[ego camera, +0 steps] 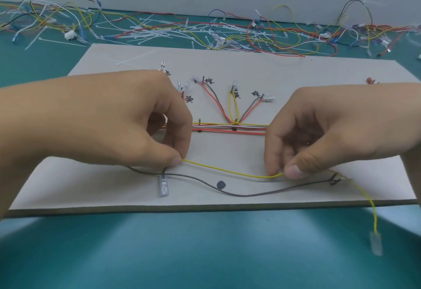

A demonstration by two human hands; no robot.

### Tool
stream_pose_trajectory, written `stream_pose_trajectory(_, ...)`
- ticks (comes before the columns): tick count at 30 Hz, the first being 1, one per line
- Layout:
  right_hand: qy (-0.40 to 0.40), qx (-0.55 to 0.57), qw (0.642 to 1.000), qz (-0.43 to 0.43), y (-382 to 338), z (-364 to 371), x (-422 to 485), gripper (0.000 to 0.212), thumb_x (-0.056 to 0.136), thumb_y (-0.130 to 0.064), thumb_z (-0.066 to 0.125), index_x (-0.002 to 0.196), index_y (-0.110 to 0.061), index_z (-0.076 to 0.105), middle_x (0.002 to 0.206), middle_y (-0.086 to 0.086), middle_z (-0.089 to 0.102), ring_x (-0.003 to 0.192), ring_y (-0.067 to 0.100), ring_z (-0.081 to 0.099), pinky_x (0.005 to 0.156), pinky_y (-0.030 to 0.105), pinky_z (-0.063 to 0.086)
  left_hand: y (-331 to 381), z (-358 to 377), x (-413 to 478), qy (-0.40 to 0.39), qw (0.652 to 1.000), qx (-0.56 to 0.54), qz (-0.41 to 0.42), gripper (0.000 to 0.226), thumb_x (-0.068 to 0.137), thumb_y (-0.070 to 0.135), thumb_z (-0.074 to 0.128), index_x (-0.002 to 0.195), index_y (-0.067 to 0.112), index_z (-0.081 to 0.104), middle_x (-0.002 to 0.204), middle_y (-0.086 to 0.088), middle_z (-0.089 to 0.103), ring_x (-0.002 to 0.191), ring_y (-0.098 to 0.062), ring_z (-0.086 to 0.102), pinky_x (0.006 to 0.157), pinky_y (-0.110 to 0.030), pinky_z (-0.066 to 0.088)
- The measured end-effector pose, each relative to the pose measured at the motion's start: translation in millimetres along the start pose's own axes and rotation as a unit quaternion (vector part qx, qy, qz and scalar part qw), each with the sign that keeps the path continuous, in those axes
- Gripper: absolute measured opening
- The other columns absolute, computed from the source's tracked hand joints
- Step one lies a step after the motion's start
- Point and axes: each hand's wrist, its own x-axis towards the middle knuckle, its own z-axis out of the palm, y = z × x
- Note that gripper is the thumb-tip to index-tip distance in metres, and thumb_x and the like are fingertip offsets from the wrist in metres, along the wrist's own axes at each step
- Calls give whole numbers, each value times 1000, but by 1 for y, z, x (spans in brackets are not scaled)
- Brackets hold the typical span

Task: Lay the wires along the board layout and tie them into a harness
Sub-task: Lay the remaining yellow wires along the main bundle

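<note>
A grey layout board [227,61] lies on the teal table, marked with handwritten labels. Red, yellow, white and brown wires run in a bundle [227,127] across its middle, with branches fanning up to small connectors. My left hand [127,120] pinches one end of a loose yellow wire [232,171] between thumb and forefinger. My right hand [319,129] pinches the same wire further right, so it spans between both hands. Past my right hand the yellow wire hangs off the board's front edge and ends in a clear terminal [375,245]. A brown wire [246,194] lies below, with a clear terminal [163,186].
Loose coloured wires [284,38] and white cable ties [155,31] are heaped along the back of the table by the wall. One cable tie [127,61] lies on the board's far left corner. A dark dot [220,184] marks the board near its front edge.
</note>
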Motion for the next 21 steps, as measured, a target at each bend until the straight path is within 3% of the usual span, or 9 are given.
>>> stream_pose_trajectory(3, -28, 9, 1000, 11, 2, -4, -4, 22, 81, -17, 76, 98, -32, 80, 72, 0, 67, 50, 14, 45, 48, 23, 35, 0, 0, 0, 2, 1000, 3, 3, 30, 65, 63, 60, 86, 47, 74, 61, 3, 66, 44, -14, 48, 48, -23, 47)
stream_pose_trajectory(5, -49, 7, 998, 27, 4, -7, -8, 30, 82, -14, 73, 103, -35, 79, 73, 1, 65, 45, 14, 40, 45, 19, 33, -1, -1, -1, 4, 1000, 9, 3, 30, 66, 63, 60, 87, 47, 74, 61, 4, 67, 44, -13, 49, 47, -20, 46)
stream_pose_trajectory(8, -47, 10, 998, 49, 5, -10, -12, 34, 81, -9, 72, 103, -35, 79, 75, 2, 66, 43, 12, 54, 41, 16, 39, -1, 0, -1, 6, 1000, 13, 1, 31, 65, 63, 60, 88, 48, 74, 60, 4, 66, 43, -13, 49, 47, -21, 46)
stream_pose_trajectory(12, -24, 10, 998, 63, 5, -8, -13, 33, 81, -8, 71, 100, -34, 79, 77, 5, 68, 50, 17, 68, 40, 22, 47, 1, 0, -1, 8, 1000, 12, -4, 30, 64, 64, 59, 87, 50, 74, 59, 5, 65, 44, -12, 49, 50, -21, 47)
stream_pose_trajectory(17, -1, 13, 998, 54, 2, -6, -14, 31, 83, -4, 74, 93, -33, 80, 78, 1, 69, 54, 19, 72, 44, 26, 52, 4, 0, -2, 3, 1000, 25, -11, 30, 64, 63, 58, 86, 49, 74, 60, 8, 66, 45, -11, 51, 44, -21, 44)
stream_pose_trajectory(21, -27, -9, 999, 41, 1, -2, -9, 31, 88, 2, 73, 83, -29, 78, 70, -5, 68, 56, 15, 70, 48, 25, 53, 7, -1, -2, 8, 999, 27, -18, 30, 63, 64, 59, 85, 49, 74, 60, 7, 66, 45, -12, 51, 45, -20, 45)
